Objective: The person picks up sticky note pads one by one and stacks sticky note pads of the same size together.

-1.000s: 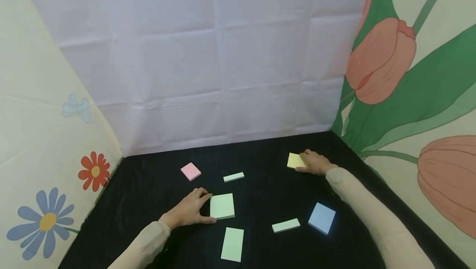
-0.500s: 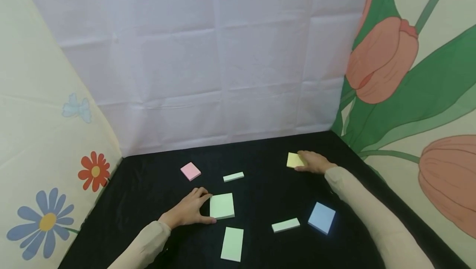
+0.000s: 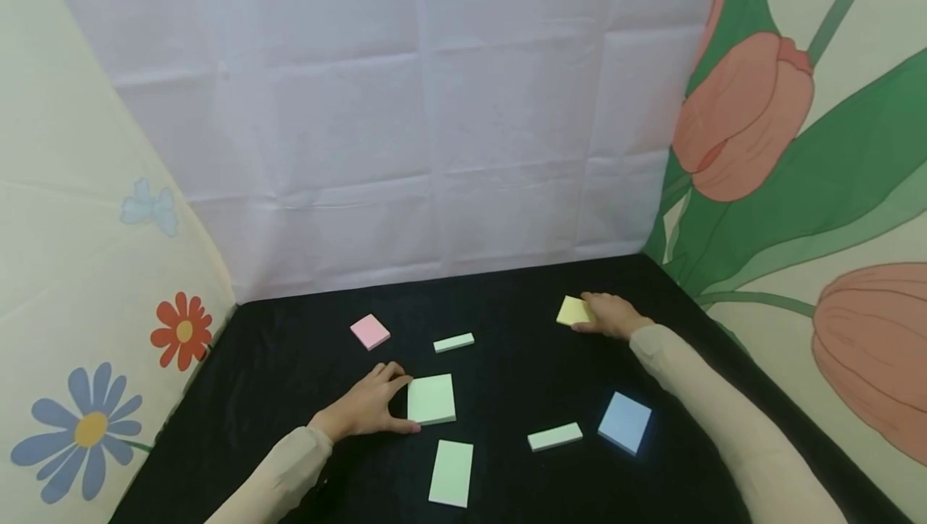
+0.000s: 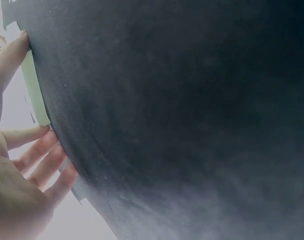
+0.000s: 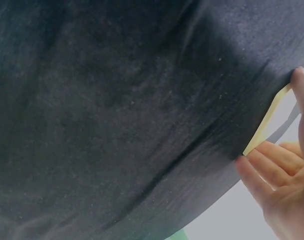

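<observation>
In the head view my left hand (image 3: 365, 405) grips a square green sticky note pad (image 3: 431, 399) between thumb and forefinger, which sit at its near and far edges. The left wrist view shows the same pad (image 4: 34, 87) edge-on between the fingertips. Farther back on the right, my right hand (image 3: 611, 316) holds a small yellow sticky note pad (image 3: 574, 311), its right part covered by the fingers. Thumb and fingers meet opposite edges of that pad (image 5: 266, 122) in the right wrist view. Both pads lie flat at the black cloth.
A pink pad (image 3: 370, 332) and a narrow green pad (image 3: 454, 342) lie behind the left hand's pad. Nearer are a rectangular green pad (image 3: 451, 472), another narrow green pad (image 3: 554, 436) and a blue pad (image 3: 625, 422). A white cloth backdrop (image 3: 434, 121) hangs behind the black tabletop (image 3: 507, 379).
The yellow pad has turned slightly under my right hand, whose fingers have shifted a little to the left. My left hand and its green pad stay where they were.
</observation>
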A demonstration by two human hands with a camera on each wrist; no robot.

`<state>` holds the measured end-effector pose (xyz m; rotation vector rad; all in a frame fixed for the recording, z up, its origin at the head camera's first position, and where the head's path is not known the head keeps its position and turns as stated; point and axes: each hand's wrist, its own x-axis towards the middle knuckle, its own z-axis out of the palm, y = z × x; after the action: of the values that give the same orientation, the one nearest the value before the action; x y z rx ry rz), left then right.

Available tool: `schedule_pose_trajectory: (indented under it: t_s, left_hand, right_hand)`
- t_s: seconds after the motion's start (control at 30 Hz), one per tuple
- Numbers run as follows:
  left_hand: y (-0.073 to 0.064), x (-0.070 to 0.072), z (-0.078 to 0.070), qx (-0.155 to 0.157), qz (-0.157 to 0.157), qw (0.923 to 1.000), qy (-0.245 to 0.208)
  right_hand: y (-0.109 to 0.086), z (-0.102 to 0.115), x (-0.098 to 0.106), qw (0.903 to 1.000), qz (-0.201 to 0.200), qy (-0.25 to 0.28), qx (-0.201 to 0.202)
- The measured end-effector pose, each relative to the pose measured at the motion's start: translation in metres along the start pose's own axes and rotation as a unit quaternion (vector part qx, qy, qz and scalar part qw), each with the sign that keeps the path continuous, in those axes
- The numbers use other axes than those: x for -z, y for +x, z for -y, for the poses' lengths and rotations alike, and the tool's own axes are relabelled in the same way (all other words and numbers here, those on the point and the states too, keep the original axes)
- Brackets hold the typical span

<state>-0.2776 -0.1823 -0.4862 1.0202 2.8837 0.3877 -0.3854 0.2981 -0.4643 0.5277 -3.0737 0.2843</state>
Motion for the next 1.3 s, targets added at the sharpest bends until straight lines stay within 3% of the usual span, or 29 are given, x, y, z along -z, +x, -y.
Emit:
schedule_pose_trajectory:
  t_s: [0.33,1.3]
  left_hand:
    - [0.0025,0.0012,0.0004,0.002,0.003,1.0,0.003]
    - [0.0066,0.001,-0.002,0.005,0.012,0.9999,0.0]
  right_hand:
    - [0.0001,0.0023,0.0009,0.999,-0.014,-0.033,0.025]
    - [-0.0015,-0.0018,-0.0035,0.9954,-0.088,-0.021,0.029]
